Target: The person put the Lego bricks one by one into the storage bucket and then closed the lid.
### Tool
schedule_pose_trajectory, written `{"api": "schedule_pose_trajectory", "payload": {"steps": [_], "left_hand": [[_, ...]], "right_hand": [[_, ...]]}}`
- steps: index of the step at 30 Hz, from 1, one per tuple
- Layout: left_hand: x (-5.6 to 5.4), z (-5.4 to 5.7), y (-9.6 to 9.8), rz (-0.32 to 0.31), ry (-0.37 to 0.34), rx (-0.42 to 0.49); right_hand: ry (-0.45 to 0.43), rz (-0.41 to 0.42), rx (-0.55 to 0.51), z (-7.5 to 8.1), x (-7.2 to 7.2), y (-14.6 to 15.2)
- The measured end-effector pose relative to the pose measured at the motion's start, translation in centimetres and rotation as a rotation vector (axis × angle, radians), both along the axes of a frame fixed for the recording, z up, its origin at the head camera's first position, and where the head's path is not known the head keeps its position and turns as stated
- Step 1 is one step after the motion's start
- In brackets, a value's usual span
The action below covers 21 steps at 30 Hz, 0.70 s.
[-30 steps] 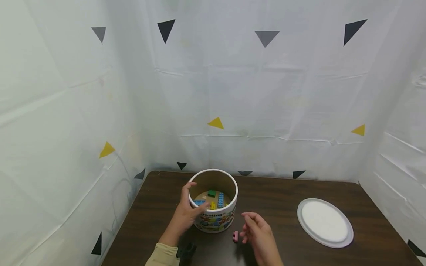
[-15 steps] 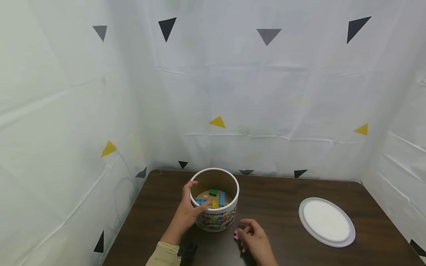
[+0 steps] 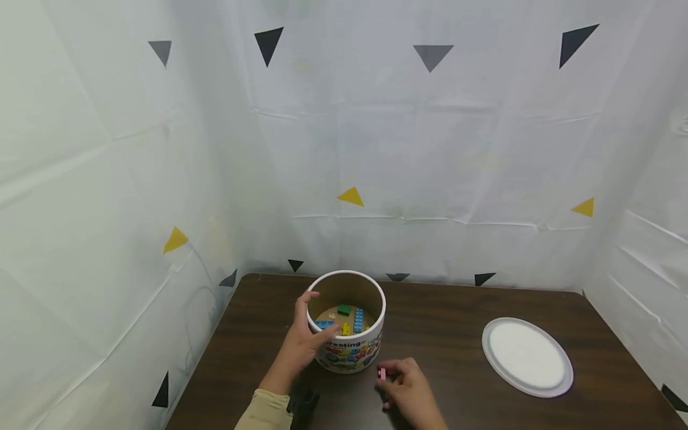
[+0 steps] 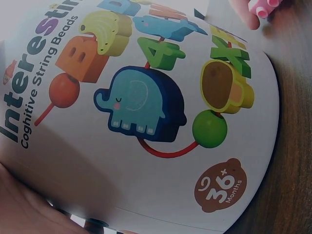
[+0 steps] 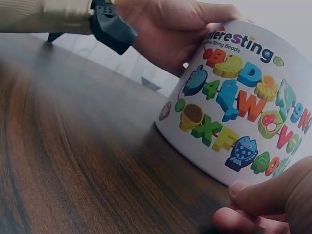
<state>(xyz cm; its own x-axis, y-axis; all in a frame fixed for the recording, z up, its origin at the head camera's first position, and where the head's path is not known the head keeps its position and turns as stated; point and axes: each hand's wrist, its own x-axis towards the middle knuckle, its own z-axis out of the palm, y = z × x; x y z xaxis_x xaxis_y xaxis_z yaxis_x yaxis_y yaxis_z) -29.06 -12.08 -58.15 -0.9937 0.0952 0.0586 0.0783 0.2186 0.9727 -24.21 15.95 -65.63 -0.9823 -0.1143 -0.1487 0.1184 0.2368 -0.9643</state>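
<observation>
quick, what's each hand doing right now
Left hand: grips the side of the round tub.
Right hand: pinches the small pink brick on the table.

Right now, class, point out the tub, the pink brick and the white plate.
tub [image 3: 349, 353]: head view, on its printed front wall.
pink brick [image 3: 381, 374]: head view, on its visible top, at the right hand's fingertips.
white plate [image 3: 559, 382]: head view, on its near rim.
</observation>
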Motion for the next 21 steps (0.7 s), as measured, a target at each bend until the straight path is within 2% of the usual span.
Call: {"api": "schedule_pose_trajectory", "payload": {"steps": [5, 11, 21], "left_hand": [[0.1, 0.0, 0.0, 0.0, 0.005, 0.003], [0.0, -0.1, -0.1, -0.005, 0.032, -0.006], [0.3, 0.3, 0.1, -0.008, 0.015, 0.01]], "right_hand": [[-0.028, 0.016, -0.016, 0.8, 0.4, 0.0], [-0.006, 0.008, -0.05, 1.6, 0.9, -0.4], [-0.019, -0.001, -0.108, 1.8, 1.1, -0.6]]}}
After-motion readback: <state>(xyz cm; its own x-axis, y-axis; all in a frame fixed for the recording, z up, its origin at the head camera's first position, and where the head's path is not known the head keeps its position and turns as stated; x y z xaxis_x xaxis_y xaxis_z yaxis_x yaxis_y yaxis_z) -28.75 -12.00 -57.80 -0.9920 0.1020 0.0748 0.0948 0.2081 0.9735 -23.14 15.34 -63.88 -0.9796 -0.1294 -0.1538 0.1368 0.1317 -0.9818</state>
